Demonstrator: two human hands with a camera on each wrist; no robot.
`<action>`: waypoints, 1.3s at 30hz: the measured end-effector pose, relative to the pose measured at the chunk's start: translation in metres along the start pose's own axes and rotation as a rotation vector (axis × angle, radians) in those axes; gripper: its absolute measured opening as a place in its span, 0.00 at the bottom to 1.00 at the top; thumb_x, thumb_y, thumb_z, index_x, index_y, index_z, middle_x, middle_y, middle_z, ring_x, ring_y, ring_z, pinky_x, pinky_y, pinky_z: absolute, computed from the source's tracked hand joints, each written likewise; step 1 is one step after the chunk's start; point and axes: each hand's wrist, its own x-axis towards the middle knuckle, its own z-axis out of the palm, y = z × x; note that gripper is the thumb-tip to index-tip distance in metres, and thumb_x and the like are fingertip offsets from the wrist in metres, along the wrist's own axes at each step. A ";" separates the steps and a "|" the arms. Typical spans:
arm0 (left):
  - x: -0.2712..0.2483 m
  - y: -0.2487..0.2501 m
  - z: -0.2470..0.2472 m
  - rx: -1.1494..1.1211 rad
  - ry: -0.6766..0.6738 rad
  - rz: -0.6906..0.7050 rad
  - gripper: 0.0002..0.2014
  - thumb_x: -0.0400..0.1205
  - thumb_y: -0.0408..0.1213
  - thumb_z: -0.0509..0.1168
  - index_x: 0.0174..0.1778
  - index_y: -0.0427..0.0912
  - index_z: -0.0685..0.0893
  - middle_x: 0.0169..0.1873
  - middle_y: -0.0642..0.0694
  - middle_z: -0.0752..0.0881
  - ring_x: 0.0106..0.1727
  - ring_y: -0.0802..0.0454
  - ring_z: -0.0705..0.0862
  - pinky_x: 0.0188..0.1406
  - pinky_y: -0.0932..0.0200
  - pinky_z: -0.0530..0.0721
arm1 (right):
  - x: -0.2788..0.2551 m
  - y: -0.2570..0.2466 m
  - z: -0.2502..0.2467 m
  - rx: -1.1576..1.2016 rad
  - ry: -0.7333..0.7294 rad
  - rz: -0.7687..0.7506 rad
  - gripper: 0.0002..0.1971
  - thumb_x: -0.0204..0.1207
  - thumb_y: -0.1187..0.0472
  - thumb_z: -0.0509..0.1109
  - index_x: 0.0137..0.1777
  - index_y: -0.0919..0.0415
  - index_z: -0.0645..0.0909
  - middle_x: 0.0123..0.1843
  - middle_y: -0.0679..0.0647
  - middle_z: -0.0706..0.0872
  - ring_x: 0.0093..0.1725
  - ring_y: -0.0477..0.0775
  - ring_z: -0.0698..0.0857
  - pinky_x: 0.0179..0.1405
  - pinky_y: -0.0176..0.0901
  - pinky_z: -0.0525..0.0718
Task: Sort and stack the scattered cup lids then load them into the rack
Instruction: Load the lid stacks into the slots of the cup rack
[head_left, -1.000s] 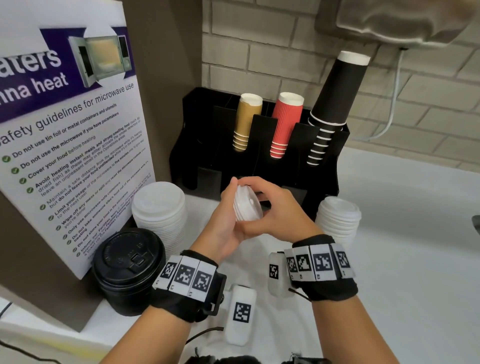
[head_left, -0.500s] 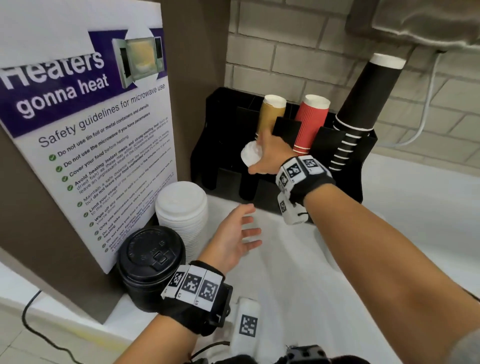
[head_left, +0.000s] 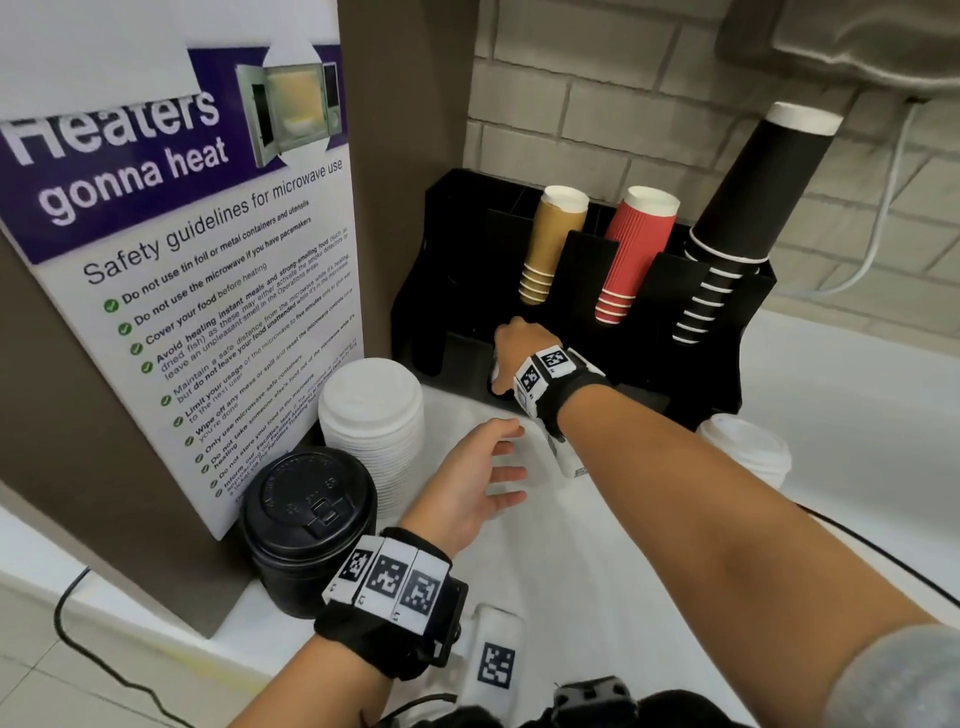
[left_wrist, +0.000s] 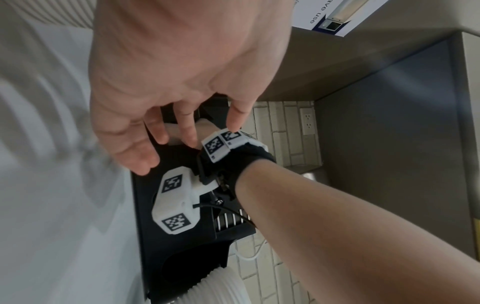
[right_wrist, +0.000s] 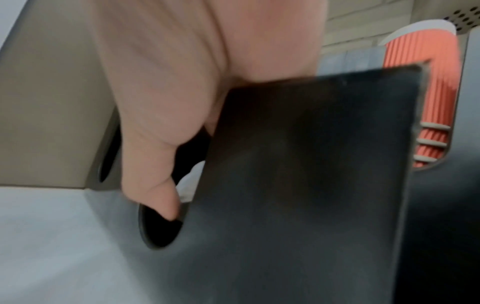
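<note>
While hovering just above the white worktop (head_left: 649, 571), the left hand (head_left: 467, 483) is staying loose near the camera, palm turned inward, fingers (head_left: 511, 474) spread and relaxed, grip released, holding nothing. Left of that wrist a black lid stack (head_left: 309, 525) is standing upright on the worktop, touching the microwave safety poster (head_left: 171, 270) behind it. Just beyond, a tall white lid stack (head_left: 371, 426) is standing beside the black one, also close to the poster. On the far right of the worktop a shorter white lid stack (head_left: 745, 449) is sitting just in front of the rack's right end, partly hidden by the right forearm.

Farther back the right hand (head_left: 519, 358) is reaching into a lower front slot of the black rack (head_left: 452, 260), below the tan cups (head_left: 550, 244). In the right wrist view the thumb (right_wrist: 155, 164) is curling at the slot opening, with a sliver of white lids (right_wrist: 189, 181) showing behind a black divider; the other fingers are hidden, so cannot tell whether this grip is clenched on the lids or released. Red cups (head_left: 636, 254) and black cups (head_left: 743, 208) are standing in the rack's upper slots to the right, against the brick wall (head_left: 597, 104).
</note>
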 end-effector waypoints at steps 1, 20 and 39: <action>0.000 0.000 0.001 0.001 -0.005 0.005 0.14 0.82 0.45 0.66 0.58 0.41 0.86 0.50 0.47 0.81 0.49 0.47 0.85 0.41 0.55 0.85 | 0.000 -0.001 0.002 -0.012 0.002 0.011 0.26 0.69 0.59 0.77 0.66 0.65 0.76 0.63 0.59 0.77 0.58 0.62 0.82 0.38 0.48 0.77; 0.011 0.002 0.004 0.046 -0.053 0.077 0.08 0.81 0.45 0.66 0.49 0.48 0.88 0.43 0.53 0.87 0.40 0.54 0.88 0.39 0.58 0.82 | -0.163 0.123 -0.007 0.746 0.455 0.399 0.18 0.73 0.48 0.74 0.60 0.54 0.81 0.61 0.55 0.82 0.64 0.56 0.79 0.63 0.49 0.77; 0.015 -0.001 0.013 0.060 -0.155 0.118 0.09 0.82 0.42 0.64 0.51 0.44 0.87 0.41 0.50 0.87 0.39 0.52 0.89 0.40 0.57 0.85 | -0.192 0.141 0.040 0.838 0.375 0.722 0.26 0.63 0.49 0.82 0.57 0.49 0.74 0.57 0.57 0.79 0.55 0.60 0.78 0.64 0.65 0.76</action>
